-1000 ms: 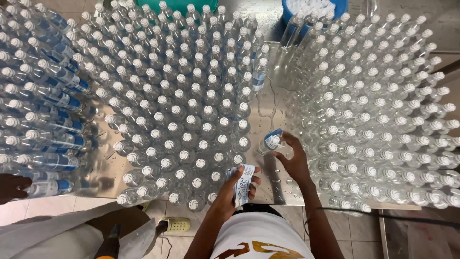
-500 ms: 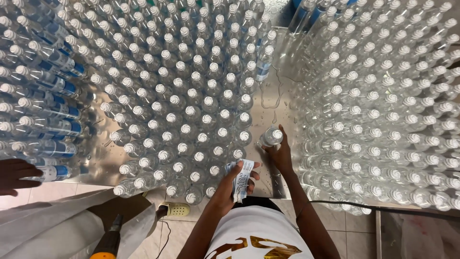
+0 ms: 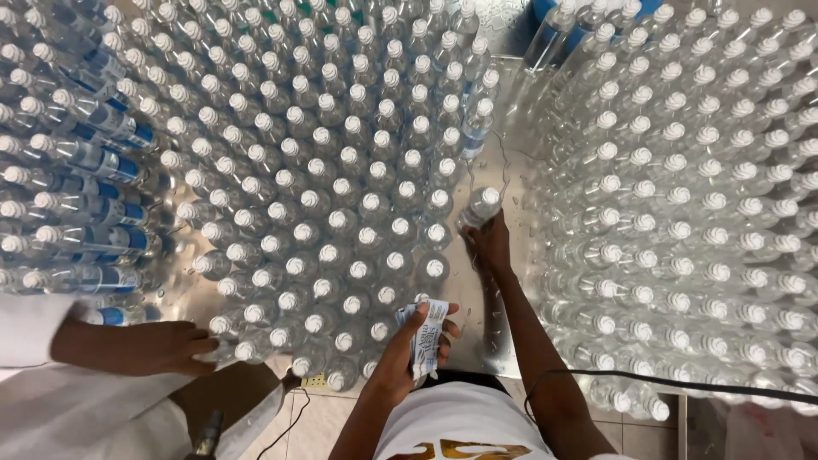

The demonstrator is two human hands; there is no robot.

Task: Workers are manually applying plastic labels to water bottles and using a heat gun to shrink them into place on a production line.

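My right hand (image 3: pixel 492 244) grips a clear plastic water bottle with a white cap (image 3: pixel 480 207) and holds it on the steel table (image 3: pixel 477 290), in the gap between two large blocks of bottles. My left hand (image 3: pixel 416 342) holds a small stack of white and blue labels (image 3: pixel 427 334) near the table's front edge. A block of capped clear bottles (image 3: pixel 324 196) stands to the left of the gap and another block (image 3: pixel 682 196) to the right.
Labelled bottles with blue bands (image 3: pixel 77 179) are at the far left. Another person's hand (image 3: pixel 149 347) in a white sleeve reaches to the bottles at the front left corner. A black cable (image 3: pixel 682 382) runs along the front right. A blue tub (image 3: pixel 545 8) is at the back.
My right hand has pushed the single bottle farther away up the gap. The other person's hand has moved right, to the front left bottles. My left hand keeps the labels.
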